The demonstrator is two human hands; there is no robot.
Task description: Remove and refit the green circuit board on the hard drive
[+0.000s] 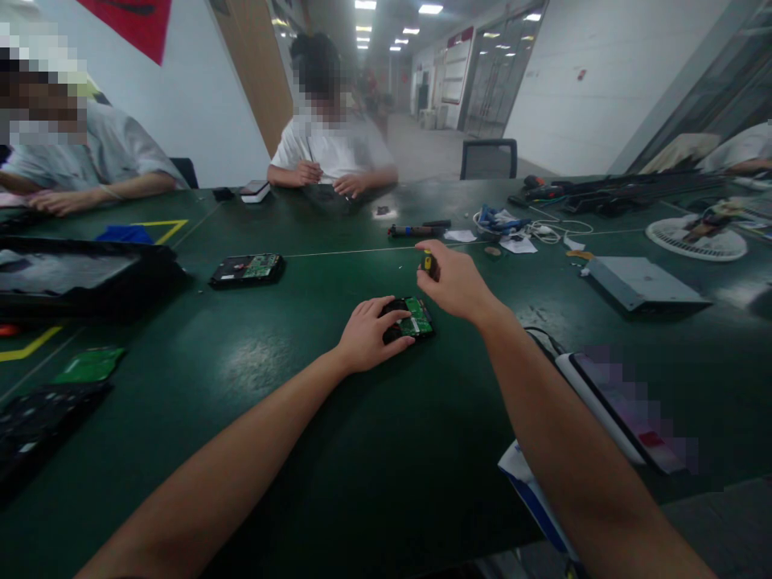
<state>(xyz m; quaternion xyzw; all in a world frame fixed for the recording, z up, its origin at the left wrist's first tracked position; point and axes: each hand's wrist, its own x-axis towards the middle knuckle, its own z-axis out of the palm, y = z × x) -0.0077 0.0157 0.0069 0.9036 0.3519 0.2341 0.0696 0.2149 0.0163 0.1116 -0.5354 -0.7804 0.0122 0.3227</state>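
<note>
A small black hard drive [411, 320] with a green circuit board on top lies on the dark green table [338, 418]. My left hand [369, 334] rests on its left side, fingers curled over it, holding it down. My right hand [453, 281] is closed round a screwdriver [428, 264] with a yellow and black handle, held upright just above and behind the drive. The screwdriver's tip is hidden by my hand.
A second drive [247, 269] lies to the left, beside a black tray [78, 277]. A grey box [642, 283], a white fan grille [693, 237], cables and tools [512, 223] sit to the right. Two people sit across the table. A tablet [621, 406] lies by my right arm.
</note>
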